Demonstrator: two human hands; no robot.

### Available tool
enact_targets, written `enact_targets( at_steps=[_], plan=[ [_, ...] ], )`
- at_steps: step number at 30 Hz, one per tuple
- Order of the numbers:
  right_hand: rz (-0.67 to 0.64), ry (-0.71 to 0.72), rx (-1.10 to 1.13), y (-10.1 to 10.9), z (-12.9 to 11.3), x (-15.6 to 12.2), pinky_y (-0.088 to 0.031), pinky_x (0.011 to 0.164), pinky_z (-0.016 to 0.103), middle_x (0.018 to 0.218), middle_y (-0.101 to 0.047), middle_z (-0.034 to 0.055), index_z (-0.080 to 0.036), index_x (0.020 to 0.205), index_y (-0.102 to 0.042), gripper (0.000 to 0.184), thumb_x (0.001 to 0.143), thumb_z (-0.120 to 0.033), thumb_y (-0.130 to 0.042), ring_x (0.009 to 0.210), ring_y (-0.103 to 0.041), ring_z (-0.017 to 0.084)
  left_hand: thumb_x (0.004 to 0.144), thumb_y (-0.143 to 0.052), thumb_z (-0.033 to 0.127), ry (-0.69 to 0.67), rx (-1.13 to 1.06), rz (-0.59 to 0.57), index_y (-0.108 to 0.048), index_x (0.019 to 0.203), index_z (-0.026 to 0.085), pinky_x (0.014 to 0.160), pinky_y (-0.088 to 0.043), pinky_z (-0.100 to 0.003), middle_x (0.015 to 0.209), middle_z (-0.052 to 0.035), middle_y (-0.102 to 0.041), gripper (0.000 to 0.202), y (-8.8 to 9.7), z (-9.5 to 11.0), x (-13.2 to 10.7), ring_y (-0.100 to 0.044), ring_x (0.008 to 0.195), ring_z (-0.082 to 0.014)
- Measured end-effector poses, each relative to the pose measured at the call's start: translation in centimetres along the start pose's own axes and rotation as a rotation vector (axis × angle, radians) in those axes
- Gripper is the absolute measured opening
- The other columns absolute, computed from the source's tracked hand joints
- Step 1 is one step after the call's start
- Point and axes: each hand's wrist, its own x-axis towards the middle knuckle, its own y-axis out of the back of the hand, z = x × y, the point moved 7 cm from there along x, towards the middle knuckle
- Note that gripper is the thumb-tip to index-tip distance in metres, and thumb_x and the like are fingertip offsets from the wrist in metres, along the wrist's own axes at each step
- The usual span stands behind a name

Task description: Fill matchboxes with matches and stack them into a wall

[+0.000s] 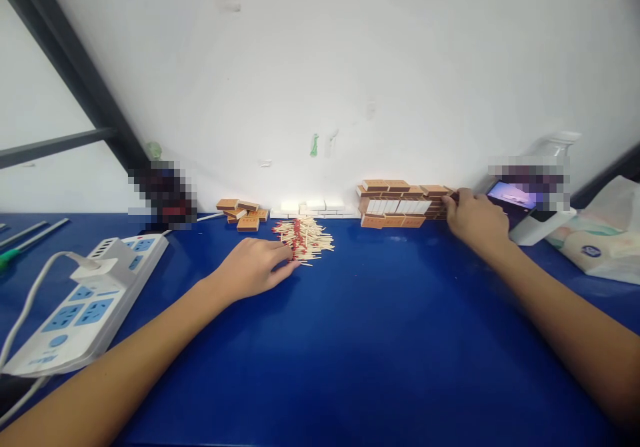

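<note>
My left hand (pixel 257 267) rests at the left edge of a heap of red-tipped matches (pixel 313 239). Its fingers are curled and the thumb lies close to them; what they hold, if anything, is hidden. At the right end of a stack of brown matchboxes (pixel 385 185), my right hand (pixel 477 219) has its fingers closed on a matchbox (pixel 451 194), which they partly cover. White inner trays (pixel 313 205) stand in a low row by the wall, between that stack and a loose pile of matchboxes (pixel 248 223). More white pieces sit among the stacked boxes.
On the left of the blue table (pixel 350 353) lies a white power strip (pixel 107 300) with a plugged-in cable. To the right are a device with a lit screen (pixel 515 195) and a tissue pack (pixel 600 247). A white wall (pixel 320 80) rises behind.
</note>
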Motion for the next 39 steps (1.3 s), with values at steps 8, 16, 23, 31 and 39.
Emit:
enact_targets(
  at_steps=[8, 16, 23, 31, 39],
  plan=[
    [-0.043, -0.027, 0.017, 0.1, 0.0, 0.0, -0.051, 0.08, 0.046, 0.115, -0.068, 0.0311, -0.008, 0.137, -0.048, 0.056, 0.106, -0.048, -0.022, 0.102, -0.07, 0.045, 0.104, -0.051, 0.036, -0.001, -0.002, 0.01, -0.064, 0.078, 0.019, 0.054, -0.034, -0.031, 0.068, -0.0004, -0.065, 0.034, 0.1, -0.1, 0.0, -0.06, 0.058, -0.0145],
    [-0.113, -0.043, 0.038, -0.6, 0.4, -0.2, -0.051, 0.075, 0.043, 0.092, -0.072, 0.0277, -0.003, 0.128, -0.044, 0.039, 0.102, -0.03, -0.036, 0.088, -0.073, 0.04, 0.105, -0.05, 0.037, -0.012, 0.01, 0.026, -0.064, 0.078, 0.018, 0.054, -0.033, -0.031, 0.068, -0.0008, -0.066, 0.036, 0.2, 0.1, 0.1, -0.06, 0.058, -0.0147],
    [-0.082, -0.006, 0.044, -1.3, -0.2, -0.4, -0.051, 0.077, 0.042, 0.111, -0.069, 0.0318, 0.0, 0.139, -0.035, 0.052, 0.102, -0.035, -0.045, 0.1, -0.072, 0.04, 0.105, -0.051, 0.037, -0.013, 0.007, 0.02, -0.064, 0.078, 0.019, 0.054, -0.033, -0.031, 0.068, -0.0005, -0.066, 0.035, 0.2, 0.2, 0.1, -0.06, 0.059, -0.0149],
    [-0.017, 0.003, -0.026, 1.1, -0.3, -0.3, -0.05, 0.077, 0.043, 0.118, -0.066, 0.0307, -0.005, 0.139, -0.043, 0.043, 0.104, -0.029, -0.041, 0.105, -0.07, 0.041, 0.106, -0.049, 0.037, -0.007, 0.007, 0.009, -0.064, 0.078, 0.019, 0.055, -0.034, -0.031, 0.068, -0.0006, -0.065, 0.036, 0.2, 0.1, 0.1, -0.059, 0.059, -0.0149],
    [0.573, -0.059, 0.032, 9.2, 8.6, 1.3, -0.046, 0.078, 0.043, 0.11, -0.071, 0.0229, -0.012, 0.118, -0.07, 0.046, 0.103, -0.04, -0.035, 0.108, -0.066, 0.036, 0.106, -0.049, 0.036, -0.009, 0.012, 0.015, -0.067, 0.081, 0.019, 0.055, -0.038, -0.031, 0.07, -0.0006, -0.066, 0.035, 0.2, 0.1, 0.1, -0.061, 0.061, -0.0148]
  ],
)
